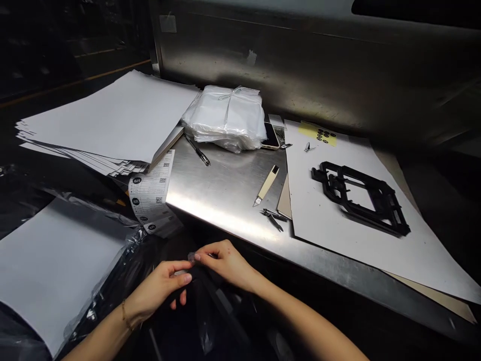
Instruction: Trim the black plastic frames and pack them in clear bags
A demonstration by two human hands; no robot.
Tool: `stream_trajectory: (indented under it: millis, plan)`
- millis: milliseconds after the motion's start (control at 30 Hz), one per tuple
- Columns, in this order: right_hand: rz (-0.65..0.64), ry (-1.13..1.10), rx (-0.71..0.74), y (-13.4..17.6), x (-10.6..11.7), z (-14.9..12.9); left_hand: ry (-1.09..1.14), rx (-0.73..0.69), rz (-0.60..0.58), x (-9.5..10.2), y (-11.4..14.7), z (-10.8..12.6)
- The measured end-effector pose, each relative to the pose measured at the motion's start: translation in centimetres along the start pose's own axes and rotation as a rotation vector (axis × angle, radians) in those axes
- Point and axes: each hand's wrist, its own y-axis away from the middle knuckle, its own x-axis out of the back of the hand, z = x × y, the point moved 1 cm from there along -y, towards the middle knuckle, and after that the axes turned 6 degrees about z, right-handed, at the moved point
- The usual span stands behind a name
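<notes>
Left hand (pixel 165 288): below table edge, fingers curled, thumb and forefinger pinched on clear film (pixel 192 258); gold bracelet at wrist
Right hand (pixel 225 263): just beside left, fingertips pinched narrow on same film; what lies inside film too small and dim to tell
Film: held between both hands, in front of steel table (pixel 225 190), over dark lap area; lower part lost in shadow
Black frame (pixel 361 198): flat on white sheet (pixel 330 225), right of table; sheet cut off at right edge
Knife (pixel 266 186): cream handle, mid-table
Pen (pixel 197 150): near bag bundle (pixel 227 118)
Phone (pixel 271 136): mostly hidden under bundle
Paper stack (pixel 108 118): left, far corner in dark
Labels (pixel 150 193): hanging over table edge, print unreadable
</notes>
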Motion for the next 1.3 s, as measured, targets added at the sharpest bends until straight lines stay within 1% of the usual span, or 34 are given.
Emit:
stream_trajectory:
  millis: [100, 200, 267, 367, 433, 500, 567, 600, 667, 733, 767, 800, 833, 900, 967, 1000, 1067, 1100, 1200, 1300]
  plan:
    - [0.061, 0.140, 0.043, 1.8, 1.6, 0.4, 0.025, 0.015, 0.056, 0.8, 0.7, -0.2]
    - [0.145, 0.259, 0.008, 3.6, 3.0, 1.3, 0.009, 0.032, 0.108, 1.6, 1.5, -0.2]
    - [0.172, 0.268, -0.018, 3.9, 3.2, 1.8, -0.028, 0.036, 0.123, 1.7, 1.8, 0.0]
    - [0.186, 0.198, -0.026, 3.0, 2.3, 1.5, -0.107, 0.008, 0.090, 1.3, 1.5, 0.3]
    - [0.174, 0.146, 0.012, 2.3, 1.2, 0.6, -0.170, -0.033, 0.057, 0.8, 1.0, 0.4]
    - [0.119, 0.110, 0.089, 2.2, 0.3, -0.4, -0.234, -0.072, 0.050, 0.6, 0.7, 0.2]
    - [0.035, 0.093, 0.170, 3.0, -0.3, -1.1, -0.286, -0.097, 0.064, 0.8, 0.6, -0.2]
    - [-0.001, 0.119, 0.203, 3.8, -0.4, -1.1, -0.301, -0.103, 0.073, 1.0, 0.7, -0.4]
    - [-0.015, 0.251, 0.248, 5.7, -0.5, -0.7, -0.314, -0.104, 0.092, 1.7, 1.1, -1.0]
    - [0.063, 0.401, 0.249, 7.5, -0.7, 0.4, -0.318, -0.095, 0.109, 2.5, 1.6, -1.6]
    - [0.118, 0.436, 0.238, 8.2, -0.9, 1.0, -0.323, -0.090, 0.115, 2.9, 1.9, -1.9]
    - [0.148, 0.429, 0.228, 8.8, -1.2, 1.6, -0.328, -0.085, 0.120, 3.3, 2.0, -2.2]
    - [0.149, 0.395, 0.234, 9.2, -1.7, 2.1, -0.332, -0.079, 0.122, 3.6, 2.2, -2.4]
    - [0.084, 0.290, 0.293, 9.5, -3.0, 2.7, -0.337, -0.051, 0.133, 4.2, 2.3, -2.9]
    - [0.009, 0.189, 0.346, 9.1, -4.5, 2.9, -0.337, 0.013, 0.176, 4.9, 2.4, -3.2]
    - [-0.009, 0.141, 0.351, 8.7, -5.1, 2.9, -0.334, 0.050, 0.209, 5.2, 2.4, -3.3]
    - [-0.006, 0.065, 0.289, 7.7, -5.9, 2.7, -0.325, 0.092, 0.287, 5.8, 2.3, -3.5]
    - [0.007, 0.041, 0.249, 7.3, -6.1, 2.5, -0.319, 0.091, 0.324, 5.9, 2.2, -3.6]
    - [0.061, 0.020, 0.160, 6.2, -6.4, 2.4, -0.293, 0.032, 0.447, 5.7, 1.7, -4.0]
    - [0.086, 0.038, 0.130, 5.8, -6.7, 2.8, -0.232, 0.054, 0.579, 4.6, 1.2, -5.1]
